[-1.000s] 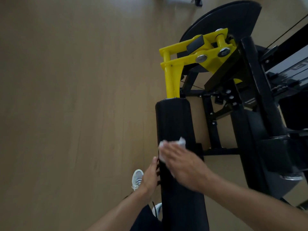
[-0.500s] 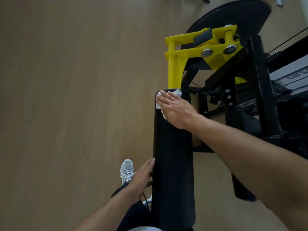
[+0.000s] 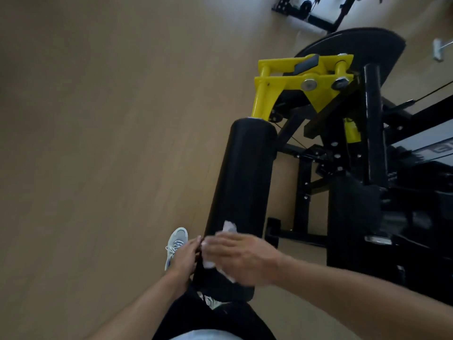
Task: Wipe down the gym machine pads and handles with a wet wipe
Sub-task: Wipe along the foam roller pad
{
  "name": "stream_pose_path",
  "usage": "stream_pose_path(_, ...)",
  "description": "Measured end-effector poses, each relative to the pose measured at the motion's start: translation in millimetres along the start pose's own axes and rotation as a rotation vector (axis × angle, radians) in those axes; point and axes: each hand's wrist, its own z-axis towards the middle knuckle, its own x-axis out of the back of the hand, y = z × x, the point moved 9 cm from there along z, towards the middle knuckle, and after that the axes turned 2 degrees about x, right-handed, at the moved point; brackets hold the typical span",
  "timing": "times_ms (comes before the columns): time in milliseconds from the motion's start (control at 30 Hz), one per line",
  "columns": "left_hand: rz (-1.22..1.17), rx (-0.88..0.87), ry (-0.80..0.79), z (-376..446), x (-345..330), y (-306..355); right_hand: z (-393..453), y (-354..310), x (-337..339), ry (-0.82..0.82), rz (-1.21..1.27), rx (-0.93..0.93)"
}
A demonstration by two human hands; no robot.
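Since half a second ago, the right hand has been drawn back with the wipe from the far end of the roller pad, by the yellow bracket, to the near end close to the body; the view has also tilted, so that the pad now slants up to the right.

At the left, bare wooden floor is seen. A grey shoe with white laces is set on the floor just beside the pad's near end. The left hand is held against the left side of the pad, its fingers laid straight along the black surface and curled round nothing. Just beside it, the right hand is pressed flat on top of the pad with the wipe trapped beneath the palm and fingers; white edges of the wipe are visible beyond the fingertips and below the palm. The hand is blurred, so the exact lie of the fingers cannot be told beyond their being stretched out.

The pad is carried at its far end by a yellow bracket, behind which a black round plate is seen. At the right, the black machine frame is seen, with a bolted upright post.
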Motion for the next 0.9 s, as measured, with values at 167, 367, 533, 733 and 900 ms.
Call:
stream_pose_path(167,0.018,-0.155,0.142,-11.9,14.4,-25.4,-6.2,129.6,69.8,0.327,-0.006,-0.518)
stream_pose_path(367,-0.148,-0.191,0.168,-34.2,12.4,-47.8,-10.3,-53.9,-16.3,0.124,0.122,0.1)
stream_pose_path(533,-0.231,-0.22,0.2,-46.9,7.6,-52.1,-10.1,13.4,16.1,0.215,0.016,0.006)
stream_pose_path(733,-0.016,-0.385,0.365,-54.8,22.5,-58.7,-32.9,93.3,54.8,0.505,-0.03,-0.438)
stream_pose_path(900,0.103,-0.535,0.441,-57.2,22.6,-40.4,-32.4,-54.9,-19.8,0.219,0.126,0.132)
